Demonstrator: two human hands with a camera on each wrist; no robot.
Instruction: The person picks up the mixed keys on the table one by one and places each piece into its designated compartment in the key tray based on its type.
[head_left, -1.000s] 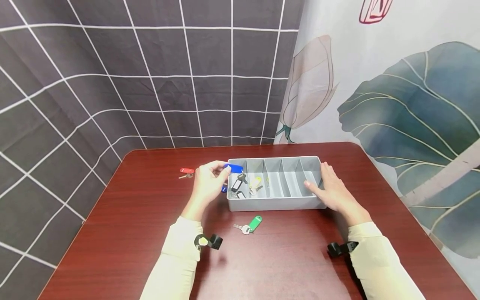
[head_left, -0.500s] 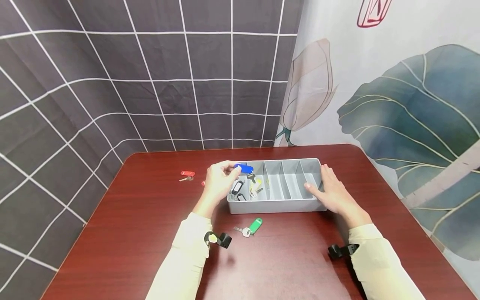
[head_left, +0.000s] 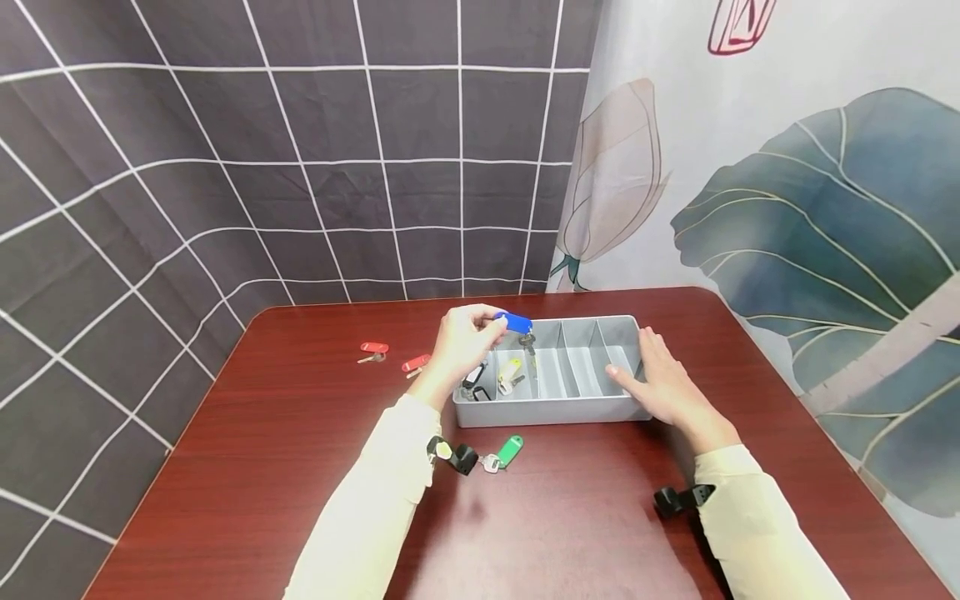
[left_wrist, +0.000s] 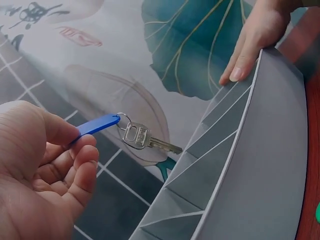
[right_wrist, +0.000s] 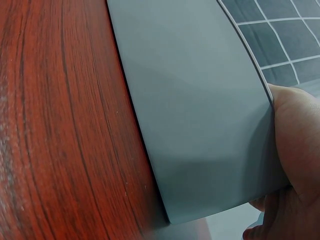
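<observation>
The left hand (head_left: 465, 342) pinches a blue tag (head_left: 514, 322) between its thumb and its forefinger, with the other fingers bent below. From this tag a key (left_wrist: 137, 136) hangs on a small ring, above the left half of a grey tray (head_left: 555, 410), without lying in any compartment. The right hand (head_left: 671, 387) rests at the right end of the tray; its fingers are quite straight along the outer side, and the thumb reaches over the rim.

The tray has 5 compartments and stands near the far edge of the worktop (head_left: 262, 450). In the 1st compartment from the left lie 2 black tags (head_left: 482, 394), partly hidden; in the 2nd lies a yellow tag (head_left: 509, 370) with its key. On the worktop, toward the far left corner, there are 2 red tags (head_left: 374, 347) with keys, the right one being closer to the tray. A green tag (head_left: 511, 450) with a key lies before the tray's near edge, toward its left corner.
</observation>
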